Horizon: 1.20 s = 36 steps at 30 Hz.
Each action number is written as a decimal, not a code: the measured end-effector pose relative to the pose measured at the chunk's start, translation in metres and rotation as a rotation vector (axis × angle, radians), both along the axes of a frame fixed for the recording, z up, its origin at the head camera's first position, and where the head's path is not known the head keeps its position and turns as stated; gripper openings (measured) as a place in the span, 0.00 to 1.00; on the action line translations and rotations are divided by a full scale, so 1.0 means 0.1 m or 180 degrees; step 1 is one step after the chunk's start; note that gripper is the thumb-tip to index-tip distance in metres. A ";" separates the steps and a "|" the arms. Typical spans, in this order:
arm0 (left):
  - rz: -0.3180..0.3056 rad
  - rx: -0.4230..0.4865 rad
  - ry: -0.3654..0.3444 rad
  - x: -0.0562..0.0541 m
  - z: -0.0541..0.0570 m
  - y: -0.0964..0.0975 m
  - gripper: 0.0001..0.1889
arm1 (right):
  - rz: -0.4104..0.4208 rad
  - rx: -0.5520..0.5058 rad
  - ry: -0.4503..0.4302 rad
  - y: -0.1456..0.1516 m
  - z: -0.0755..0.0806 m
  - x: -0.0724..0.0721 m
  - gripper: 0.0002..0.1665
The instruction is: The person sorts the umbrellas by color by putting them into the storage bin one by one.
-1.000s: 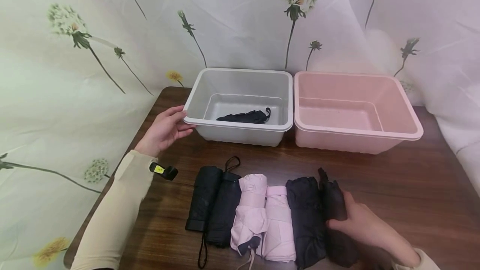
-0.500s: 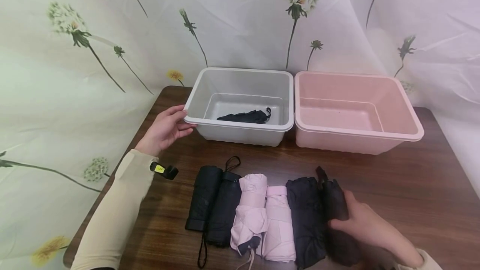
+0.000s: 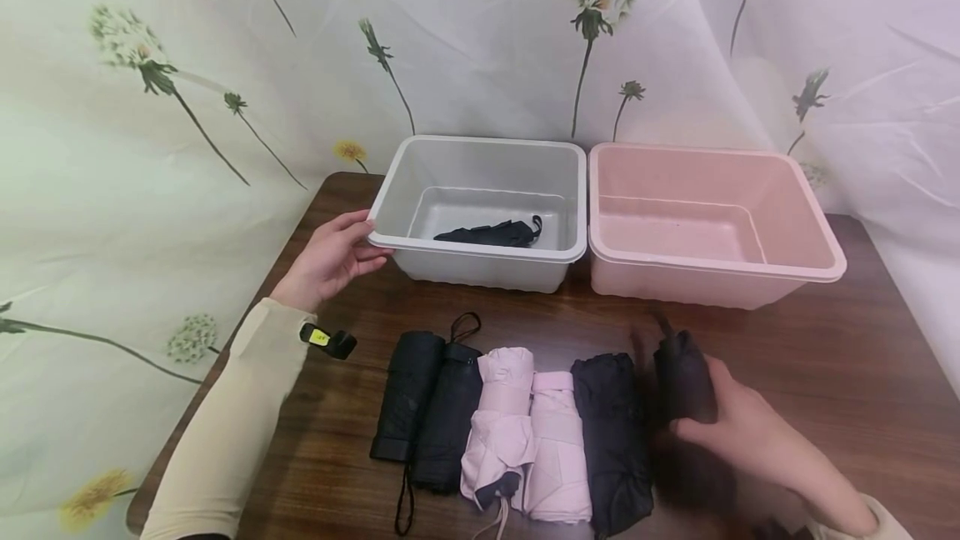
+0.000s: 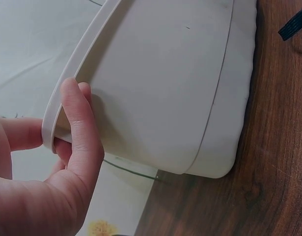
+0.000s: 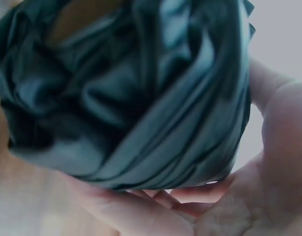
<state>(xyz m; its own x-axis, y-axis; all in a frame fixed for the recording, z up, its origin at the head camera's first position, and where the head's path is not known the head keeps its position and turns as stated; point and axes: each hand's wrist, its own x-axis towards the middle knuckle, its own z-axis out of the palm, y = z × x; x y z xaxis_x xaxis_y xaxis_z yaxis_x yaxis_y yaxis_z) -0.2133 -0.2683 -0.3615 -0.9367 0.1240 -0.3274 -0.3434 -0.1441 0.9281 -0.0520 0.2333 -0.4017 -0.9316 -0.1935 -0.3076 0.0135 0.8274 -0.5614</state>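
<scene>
On a wooden table (image 3: pixel 832 373), our left hand (image 3: pixel 330 261) pinches a grey bin's rim (image 3: pixel 480 251); our right hand (image 3: pixel 750 432) grips a black umbrella (image 3: pixel 686 382) beside the umbrella row (image 3: pixel 506 398), where its loose strap (image 3: pixel 663 323) might snag.

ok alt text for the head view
A person's right hand grips a folded black umbrella beside a row of five others on a brown table; the left hand holds a grey bin with one umbrella inside, next to a pink bin.

The held umbrella (image 3: pixel 684 377) blurs; the right sleeve (image 3: pixel 873 525) is cut off.
</scene>
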 end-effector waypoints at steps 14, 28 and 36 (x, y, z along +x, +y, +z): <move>0.0039 -0.0040 -0.0009 0.01 -0.02 0.01 0.31 | -0.0108 -0.0037 0.0603 0.12 0.30 -0.04 0.54; 0.0054 -0.0054 0.0005 0.02 -0.02 0.02 0.31 | -0.0322 -0.0274 0.0705 0.15 0.51 -0.12 0.46; 0.0044 -0.0081 -0.0017 0.02 -0.02 0.01 0.31 | -0.0496 -0.0759 0.0954 0.10 0.58 -0.22 0.32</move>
<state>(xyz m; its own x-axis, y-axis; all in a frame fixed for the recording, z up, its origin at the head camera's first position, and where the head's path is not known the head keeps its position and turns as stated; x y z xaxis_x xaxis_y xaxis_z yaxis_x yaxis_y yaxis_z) -0.2114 -0.2668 -0.3630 -0.9365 0.1025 -0.3352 -0.3465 -0.1253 0.9297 -0.0735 0.2435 -0.3435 -0.9969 -0.0761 0.0183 -0.0650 0.6747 -0.7352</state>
